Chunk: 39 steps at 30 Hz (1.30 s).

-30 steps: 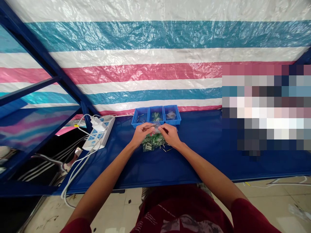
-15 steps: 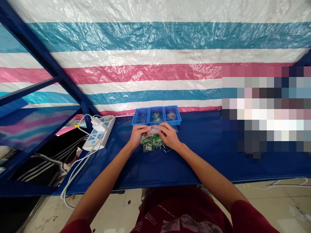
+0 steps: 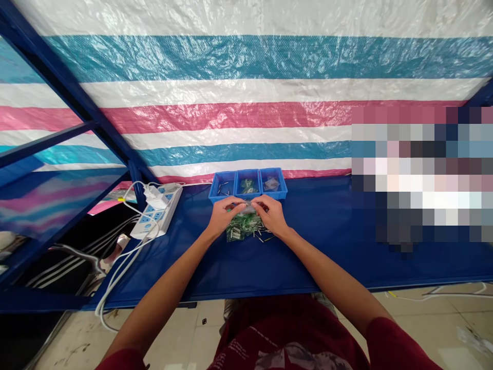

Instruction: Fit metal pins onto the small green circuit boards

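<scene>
Between my hands is a small clear plastic bag [image 3: 248,207], pinched at its two sides. My left hand [image 3: 224,214] grips one edge with thumb and fingers, and my right hand [image 3: 271,211] grips the other; what the bag holds is too small to tell. Just below lie several small bags of green and metallic parts [image 3: 235,232] in a pile on the blue table [image 3: 308,257]. Loose thin metal pieces [image 3: 262,236] are scattered at the pile's right side, partly under my right hand.
Behind my hands stand a blue bin with thin metal pieces [image 3: 223,186], another with green-filled bags [image 3: 247,184] and a third with clear bags [image 3: 272,184]. To the left sits a white power strip [image 3: 164,213] with trailing cables [image 3: 115,280]. A striped tarp [image 3: 246,113] hangs behind.
My hands have drawn closer together on the clear bag, thumbs now nearly meeting along its edge. The pile and the bins stay where they were.
</scene>
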Available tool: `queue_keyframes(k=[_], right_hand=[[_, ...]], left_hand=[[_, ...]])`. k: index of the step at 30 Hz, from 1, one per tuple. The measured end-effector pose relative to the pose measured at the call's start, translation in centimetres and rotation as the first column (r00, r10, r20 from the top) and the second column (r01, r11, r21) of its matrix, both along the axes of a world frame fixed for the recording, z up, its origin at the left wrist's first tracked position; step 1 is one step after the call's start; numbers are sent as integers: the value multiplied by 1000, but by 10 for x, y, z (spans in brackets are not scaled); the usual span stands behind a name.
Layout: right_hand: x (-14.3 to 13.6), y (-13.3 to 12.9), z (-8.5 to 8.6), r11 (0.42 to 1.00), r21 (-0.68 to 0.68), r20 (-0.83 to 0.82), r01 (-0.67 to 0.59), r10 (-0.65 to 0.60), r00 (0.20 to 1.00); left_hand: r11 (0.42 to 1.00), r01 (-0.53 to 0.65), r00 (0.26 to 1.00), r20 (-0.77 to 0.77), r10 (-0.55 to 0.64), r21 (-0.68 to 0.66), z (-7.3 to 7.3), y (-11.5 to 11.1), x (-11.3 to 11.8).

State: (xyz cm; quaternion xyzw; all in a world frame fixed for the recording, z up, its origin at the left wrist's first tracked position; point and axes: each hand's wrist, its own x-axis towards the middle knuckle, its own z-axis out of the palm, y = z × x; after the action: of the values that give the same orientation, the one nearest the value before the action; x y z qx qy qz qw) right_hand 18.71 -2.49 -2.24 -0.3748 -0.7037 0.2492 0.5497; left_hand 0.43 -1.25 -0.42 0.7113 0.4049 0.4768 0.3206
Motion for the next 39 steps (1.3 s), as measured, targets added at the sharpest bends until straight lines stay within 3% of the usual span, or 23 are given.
queue_keyframes(k=[3, 7, 11, 15, 18, 23, 27, 31, 36, 39], right_hand=[[0, 0, 0, 1000, 15, 31, 7, -8, 999], [1, -2, 1, 993, 106, 93, 53, -62, 994], [0, -3, 3, 990, 111, 82, 83, -93, 992], [-1, -3, 3, 998, 46, -2, 50, -50, 999], [-2, -2, 0, 997, -77, -88, -1, -6, 996], [-5, -2, -1, 980, -176, -163, -93, 64, 985], [-5, -3, -1, 990, -125, -34, -69, 65, 997], [-3, -2, -1, 1000, 24, 106, -14, 11, 994], [-2, -2, -2, 994, 111, 137, 15, -30, 990], [-4, -1, -3, 997, 76, 124, 6, -16, 992]], left_hand=[[994, -73, 995, -63, 78, 83, 0, 0, -3], [984, -59, 983, -162, 86, 166, 3, -1, -5], [993, -66, 996, -56, 71, 99, 4, -3, -3], [999, -37, 998, 47, 37, 6, 3, -2, -1], [1000, -16, 997, 82, 18, -27, 2, -1, 0], [999, -43, 994, 103, 43, -2, 1, 0, 0], [995, -76, 996, 56, 72, 68, 1, 0, -2], [983, -69, 993, -81, 83, 169, 5, -3, -2], [959, -81, 974, -181, 134, 271, 9, -8, -1], [970, -61, 975, -193, 108, 235, 8, -9, -1]])
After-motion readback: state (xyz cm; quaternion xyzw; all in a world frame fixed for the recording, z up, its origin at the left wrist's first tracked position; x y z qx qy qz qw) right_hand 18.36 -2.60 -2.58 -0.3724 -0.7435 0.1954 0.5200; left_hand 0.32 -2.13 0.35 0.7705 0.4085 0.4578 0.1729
